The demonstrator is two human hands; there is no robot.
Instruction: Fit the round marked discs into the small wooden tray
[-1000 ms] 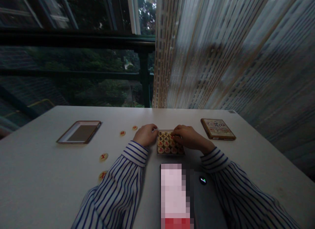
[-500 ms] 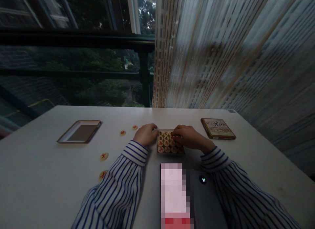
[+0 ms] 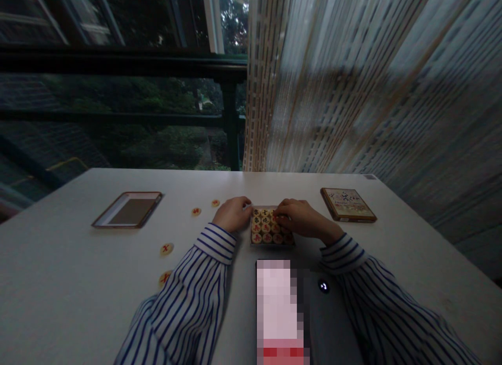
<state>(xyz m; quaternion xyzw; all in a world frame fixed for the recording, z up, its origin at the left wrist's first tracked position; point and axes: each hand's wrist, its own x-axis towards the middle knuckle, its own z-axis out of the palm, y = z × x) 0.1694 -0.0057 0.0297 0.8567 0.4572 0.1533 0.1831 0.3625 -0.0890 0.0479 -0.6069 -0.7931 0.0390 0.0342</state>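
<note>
A shallow square box [image 3: 272, 244] in the middle of the table holds rows of round Chinese chess pieces [image 3: 266, 228], some marked in black and others in red. My left hand [image 3: 232, 214] is curled at the box's left side, thumb and fingers closed on its edge. Over the box's right part bends my right hand [image 3: 301, 217], its fingertips closed together at a chess piece [image 3: 275, 217] that they mostly hide. This hand also covers several pieces in the right column. Loose red-marked pieces lie left of my left hand, among them one piece [image 3: 196, 212] close by.
A tray-like box lid [image 3: 146, 222] lies at the left of the white table [image 3: 78, 281]. A flat printed box [image 3: 348, 205] is at the right. Near me are a phone with a blurred screen [image 3: 274, 302] and a dark device [image 3: 329, 323]. Another loose piece [image 3: 166, 248] lies by my left sleeve.
Both hands stay in the same place at the box. The small lit display on the dark device looks different; the view has shifted very slightly.
</note>
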